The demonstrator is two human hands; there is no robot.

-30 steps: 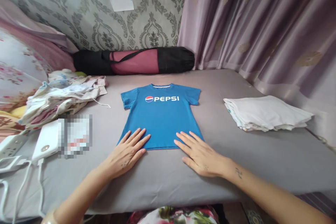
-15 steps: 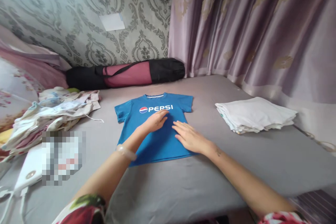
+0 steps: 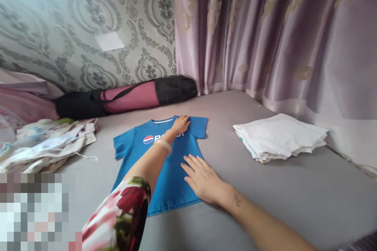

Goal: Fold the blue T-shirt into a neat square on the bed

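Note:
A blue T-shirt (image 3: pixel 160 180) with a white lettered print and a round red, white and blue logo lies spread out, its neck away from me. My left hand (image 3: pixel 180 124) reaches across the print to the shoulder right of the collar, fingers extended and flat on the cloth. Part of the lettering is hidden under that wrist, which wears a pale bangle (image 3: pixel 163 145). Over the shirt's lower right side, my right hand (image 3: pixel 204 178) rests palm down with its fingers spread. Neither hand grips any fabric that I can see.
The shirt lies on a grey-sheeted bed (image 3: pixel 294 200). White folded cloths (image 3: pixel 281 137) are stacked to the right. Rumpled clothes (image 3: pixel 59 143) lie on the left. A black and pink long bag (image 3: pixel 132 96) runs along the wall, beside a purple curtain (image 3: pixel 235 27).
My left hand has moved forward from the shirt's middle to its shoulder beside the collar. My right hand stays near the right side. The view has shifted slightly to the right.

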